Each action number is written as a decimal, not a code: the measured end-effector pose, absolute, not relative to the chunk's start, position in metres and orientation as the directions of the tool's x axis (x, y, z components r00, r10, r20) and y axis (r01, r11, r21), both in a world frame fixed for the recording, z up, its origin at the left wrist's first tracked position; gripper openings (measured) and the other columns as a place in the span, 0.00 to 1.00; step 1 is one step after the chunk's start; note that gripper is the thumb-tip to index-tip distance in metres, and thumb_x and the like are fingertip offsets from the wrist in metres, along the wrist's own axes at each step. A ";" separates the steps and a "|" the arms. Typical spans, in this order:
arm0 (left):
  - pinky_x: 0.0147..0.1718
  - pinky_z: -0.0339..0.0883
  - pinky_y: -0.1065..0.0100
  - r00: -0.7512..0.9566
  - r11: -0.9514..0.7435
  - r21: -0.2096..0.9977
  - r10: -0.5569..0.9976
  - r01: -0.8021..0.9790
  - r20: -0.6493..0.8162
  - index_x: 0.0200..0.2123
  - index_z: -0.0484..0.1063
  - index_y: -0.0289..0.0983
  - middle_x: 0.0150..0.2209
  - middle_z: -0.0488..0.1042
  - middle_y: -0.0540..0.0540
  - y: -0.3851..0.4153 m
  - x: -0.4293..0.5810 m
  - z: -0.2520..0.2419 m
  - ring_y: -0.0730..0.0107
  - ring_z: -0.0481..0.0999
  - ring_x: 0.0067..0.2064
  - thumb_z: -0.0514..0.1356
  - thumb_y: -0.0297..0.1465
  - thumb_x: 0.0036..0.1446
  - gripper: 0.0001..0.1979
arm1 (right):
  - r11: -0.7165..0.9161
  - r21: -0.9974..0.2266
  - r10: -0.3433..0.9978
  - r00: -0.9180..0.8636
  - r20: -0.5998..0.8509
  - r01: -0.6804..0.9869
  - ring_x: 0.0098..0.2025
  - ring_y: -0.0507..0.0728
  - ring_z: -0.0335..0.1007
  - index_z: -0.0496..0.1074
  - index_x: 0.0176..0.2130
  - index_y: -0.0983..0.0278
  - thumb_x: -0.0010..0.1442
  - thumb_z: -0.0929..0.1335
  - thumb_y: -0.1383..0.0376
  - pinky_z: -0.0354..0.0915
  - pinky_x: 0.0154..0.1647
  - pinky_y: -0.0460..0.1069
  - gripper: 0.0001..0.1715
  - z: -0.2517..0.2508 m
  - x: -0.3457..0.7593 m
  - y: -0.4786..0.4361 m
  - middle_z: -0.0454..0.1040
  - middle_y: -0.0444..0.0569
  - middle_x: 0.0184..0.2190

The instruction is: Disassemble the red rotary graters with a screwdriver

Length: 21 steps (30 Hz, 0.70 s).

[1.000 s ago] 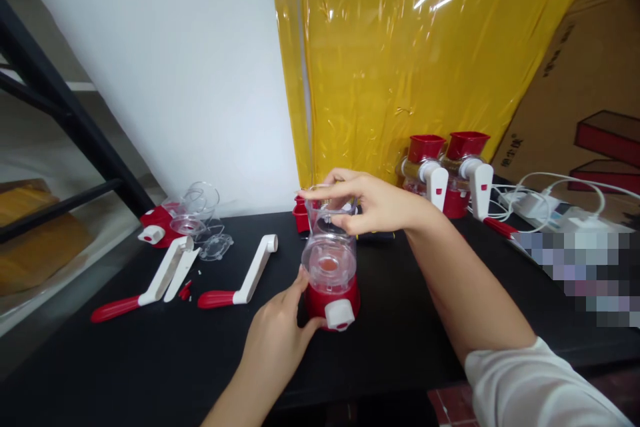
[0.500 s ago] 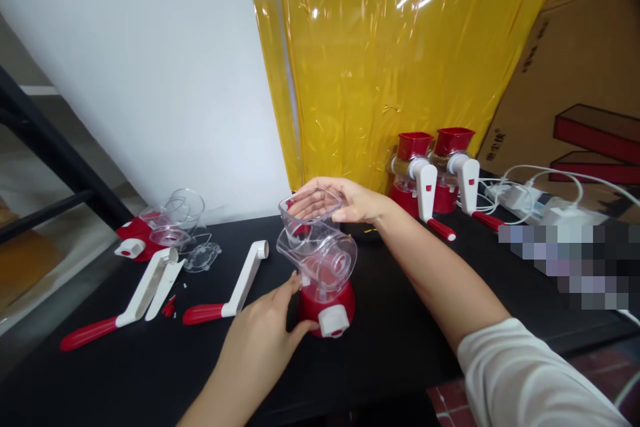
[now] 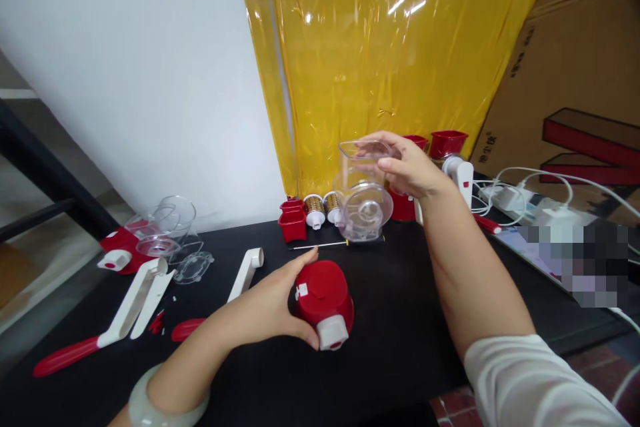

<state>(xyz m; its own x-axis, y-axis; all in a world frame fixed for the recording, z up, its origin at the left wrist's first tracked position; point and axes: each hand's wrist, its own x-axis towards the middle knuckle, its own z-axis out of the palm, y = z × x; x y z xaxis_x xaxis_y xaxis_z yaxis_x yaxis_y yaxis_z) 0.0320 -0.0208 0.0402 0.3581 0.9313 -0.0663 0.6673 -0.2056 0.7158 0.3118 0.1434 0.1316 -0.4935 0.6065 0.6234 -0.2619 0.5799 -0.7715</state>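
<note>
Head view: black table (image 3: 400, 353) beneath both hands. One clear hopper housing (image 3: 364, 203), held in the air, right hand (image 3: 411, 165) clamped on its rim. One red base (image 3: 326, 293) on the table, left hand (image 3: 265, 307) gripping its side, well apart from the right hand. One white crank handle (image 3: 244, 275), just left of the left hand.

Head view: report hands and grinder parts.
Left hand grips red base on table. Right hand holds clear hopper housing aloft. Crank handle beside left hand.

Pale, glossy bangle (image 3: 150, 415) round the wrist of the left hand (image 3: 270, 310), at the front edge of the black counter (image 3: 400, 347), loose white fabric sleeve (image 3: 540, 387) on the arm of the right hand (image 3: 407, 167), past that same edge, forearms and fingers (image 3: 297, 261) bare
</note>
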 end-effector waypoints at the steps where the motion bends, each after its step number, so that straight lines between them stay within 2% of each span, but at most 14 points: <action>1: 0.68 0.48 0.50 0.364 -0.201 0.734 0.929 0.648 -0.066 0.71 0.47 0.45 0.70 0.55 0.40 -0.019 0.033 0.038 0.47 0.56 0.69 0.76 0.45 0.33 0.64 | 0.595 -0.776 0.644 -0.453 0.617 -0.210 0.55 0.61 0.71 0.74 0.47 0.59 0.45 0.78 0.51 0.65 0.59 0.62 0.32 0.131 0.318 0.149 0.76 0.51 0.48; 6: 0.67 0.51 0.51 0.386 -0.184 0.778 0.919 0.601 -0.081 0.70 0.47 0.46 0.68 0.60 0.41 -0.019 0.035 0.032 0.51 0.61 0.67 0.75 0.44 0.39 0.60 | 0.585 -0.807 0.745 -0.339 0.575 -0.082 0.51 0.60 0.74 0.74 0.47 0.61 0.42 0.80 0.56 0.65 0.60 0.62 0.33 0.117 0.332 0.176 0.78 0.52 0.44; 12: 0.66 0.54 0.53 0.396 -0.254 0.796 0.918 0.549 0.020 0.65 0.58 0.44 0.66 0.63 0.41 -0.019 0.034 0.024 0.52 0.64 0.65 0.75 0.42 0.40 0.50 | 0.505 -0.860 0.818 -0.356 0.452 0.069 0.50 0.62 0.76 0.75 0.48 0.64 0.39 0.81 0.60 0.66 0.59 0.63 0.36 0.093 0.333 0.202 0.80 0.55 0.44; 17: 0.65 0.54 0.53 0.395 -0.274 0.797 0.917 0.538 0.049 0.63 0.60 0.44 0.64 0.64 0.41 -0.019 0.036 0.024 0.52 0.65 0.64 0.75 0.41 0.39 0.48 | 0.393 -0.912 0.870 -0.367 0.329 0.115 0.52 0.63 0.75 0.75 0.48 0.64 0.36 0.81 0.67 0.65 0.61 0.62 0.38 0.077 0.341 0.221 0.79 0.57 0.48; 21: 0.65 0.54 0.51 0.388 -0.269 0.798 0.920 0.539 0.048 0.63 0.60 0.44 0.64 0.64 0.40 -0.020 0.037 0.026 0.51 0.65 0.64 0.75 0.41 0.39 0.49 | 0.336 -0.932 0.898 -0.346 0.272 0.139 0.56 0.62 0.73 0.73 0.49 0.65 0.38 0.80 0.72 0.64 0.62 0.61 0.37 0.067 0.346 0.232 0.76 0.58 0.52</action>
<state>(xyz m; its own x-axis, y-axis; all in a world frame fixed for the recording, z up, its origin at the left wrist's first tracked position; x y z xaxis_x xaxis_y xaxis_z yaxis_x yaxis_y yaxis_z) 0.0367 -0.0205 0.0257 0.3884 0.9202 0.0482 0.5394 -0.2695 0.7978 0.3464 0.2322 0.0672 -0.3456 0.8980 0.2722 0.1392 0.3359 -0.9315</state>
